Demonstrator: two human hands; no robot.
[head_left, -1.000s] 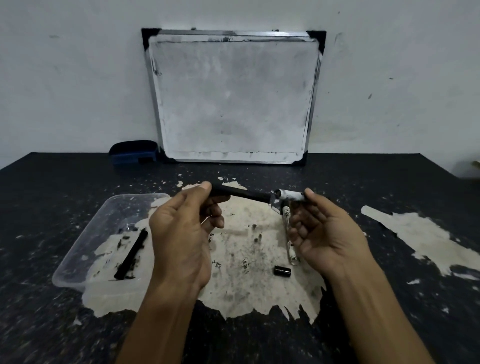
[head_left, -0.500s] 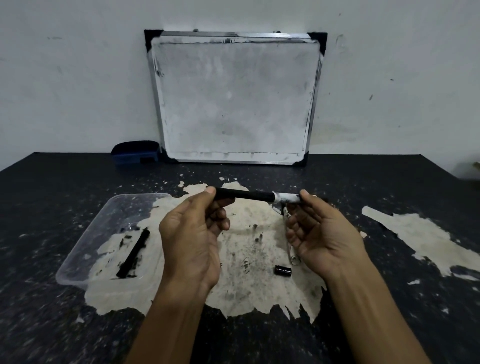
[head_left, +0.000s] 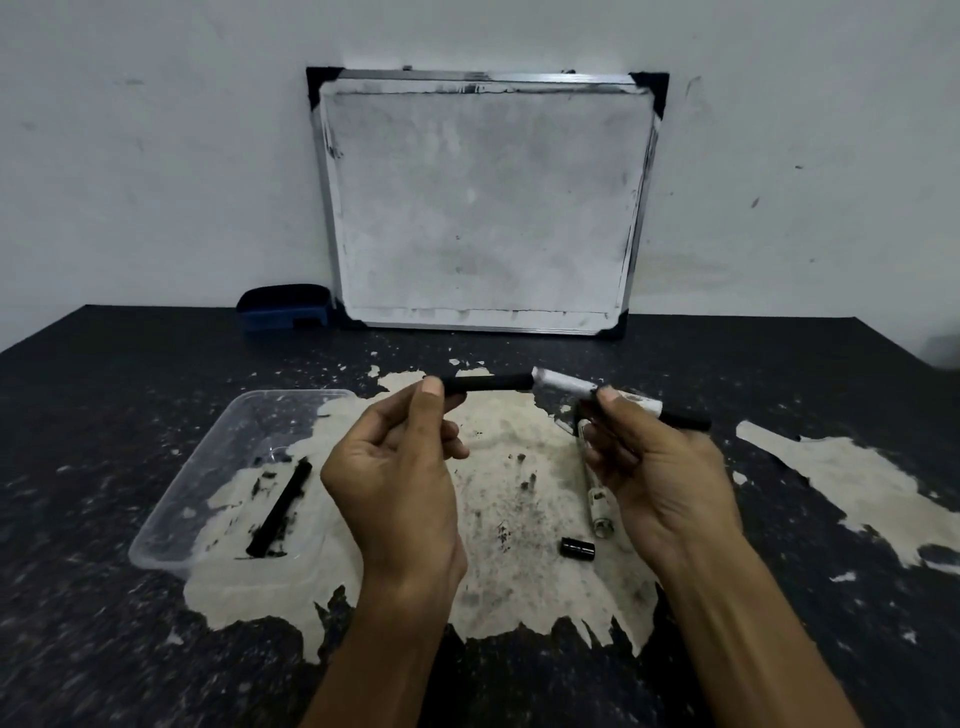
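Observation:
My left hand (head_left: 400, 483) pinches one end of a black ink refill stick (head_left: 488, 383) between thumb and fingers, above the table. The stick's other end sits at the open mouth of a white marker barrel (head_left: 566, 385), which my right hand (head_left: 660, 467) grips between thumb and fingers. The barrel's black end (head_left: 685, 420) sticks out to the right past my thumb. Both hands hover over the worn pale patch of the table.
A clear plastic tray (head_left: 171, 514) at the left holds another black stick (head_left: 280, 506). A second white marker barrel (head_left: 595, 493) and a small black cap (head_left: 576, 548) lie on the dark table (head_left: 104, 415). A whiteboard (head_left: 483, 208) leans on the wall beside a blue eraser (head_left: 283, 314).
The white barrel has come more into view and now tilts down to the right. My hands have shifted slightly while the black stick stays at the barrel's mouth.

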